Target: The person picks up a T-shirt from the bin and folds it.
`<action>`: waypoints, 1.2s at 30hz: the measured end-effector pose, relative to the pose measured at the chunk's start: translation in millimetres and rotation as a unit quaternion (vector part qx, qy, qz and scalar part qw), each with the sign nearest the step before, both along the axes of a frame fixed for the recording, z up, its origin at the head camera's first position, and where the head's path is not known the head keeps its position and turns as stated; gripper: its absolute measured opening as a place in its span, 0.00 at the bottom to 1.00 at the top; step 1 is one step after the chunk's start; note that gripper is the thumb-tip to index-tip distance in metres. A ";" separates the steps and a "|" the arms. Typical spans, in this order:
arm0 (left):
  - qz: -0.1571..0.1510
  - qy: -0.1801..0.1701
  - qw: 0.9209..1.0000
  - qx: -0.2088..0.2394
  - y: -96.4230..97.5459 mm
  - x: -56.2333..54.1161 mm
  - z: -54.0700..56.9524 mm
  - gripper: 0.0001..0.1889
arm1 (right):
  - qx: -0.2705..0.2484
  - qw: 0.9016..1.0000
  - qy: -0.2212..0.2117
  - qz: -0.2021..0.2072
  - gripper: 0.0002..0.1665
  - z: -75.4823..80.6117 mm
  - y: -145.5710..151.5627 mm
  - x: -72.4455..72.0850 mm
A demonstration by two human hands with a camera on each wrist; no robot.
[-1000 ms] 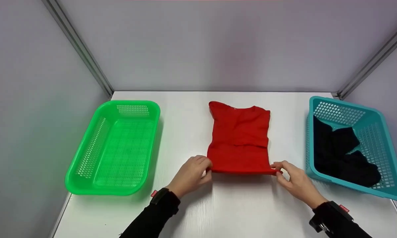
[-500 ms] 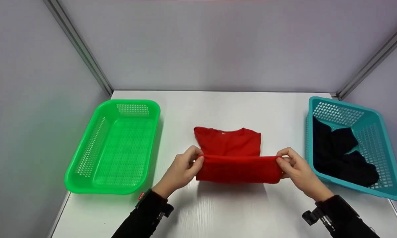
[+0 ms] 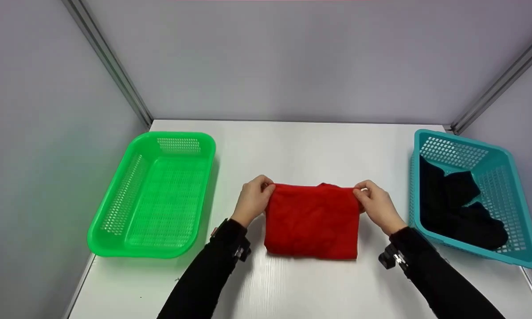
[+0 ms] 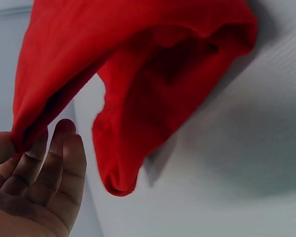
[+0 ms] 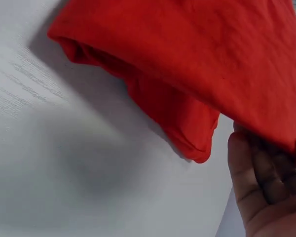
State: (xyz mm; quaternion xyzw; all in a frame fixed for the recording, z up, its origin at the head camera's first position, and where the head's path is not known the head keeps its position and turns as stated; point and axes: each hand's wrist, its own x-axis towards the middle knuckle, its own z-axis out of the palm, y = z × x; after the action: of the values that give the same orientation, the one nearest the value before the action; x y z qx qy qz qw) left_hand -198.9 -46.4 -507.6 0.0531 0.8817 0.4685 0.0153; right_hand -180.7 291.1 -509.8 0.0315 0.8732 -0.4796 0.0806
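Note:
A red T-shirt [image 3: 312, 221] lies folded over itself on the white table, its fold toward the person. My left hand [image 3: 253, 198] pinches the far left corner of the upper layer between thumb and fingers. At the far right corner, my right hand [image 3: 377, 204] pinches the same edge. Both wrist views show the upper layer of the shirt [image 4: 113, 29] raised off the lower layer, with a gap between them. In the right wrist view the thumb of the right hand [image 5: 271, 182] is mostly cut off by the frame. A bit of collar peeks out behind the raised edge.
On the left stands a green plastic basket [image 3: 206, 186] with nothing in it. A blue basket [image 3: 525, 199] on the right holds black cloth items [image 3: 452, 208]. Grey walls [image 3: 301, 62] enclose the back and sides of the white table [image 3: 292, 292].
Both hands have lifted the shirt's near edge and carried it away from the person, over the collar part. The shirt now looks about half as long. The baskets have stayed put.

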 end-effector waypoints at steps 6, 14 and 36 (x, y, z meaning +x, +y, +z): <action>0.046 -0.047 0.998 -0.018 5.6 -19.3 -15.4 0.08 | 0.064 0.997 0.034 -0.014 0.15 -15.4 -11.2 -21.8; 0.068 -0.124 0.987 -0.083 7.5 -12.7 -37.3 0.15 | 0.134 0.991 0.002 -0.029 0.20 -41.3 -14.7 -12.6; 0.028 -0.139 0.989 -0.047 -4.8 7.0 -48.4 0.16 | 0.082 0.994 -0.050 -0.046 0.17 -56.2 -17.1 5.5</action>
State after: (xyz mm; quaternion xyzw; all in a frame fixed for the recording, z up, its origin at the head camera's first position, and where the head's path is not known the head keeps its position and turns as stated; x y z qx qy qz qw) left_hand -191.9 -51.3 -556.0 -0.0379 0.8934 0.4292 0.1274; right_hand -175.2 274.1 -566.0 0.1016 0.9021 -0.4075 0.0990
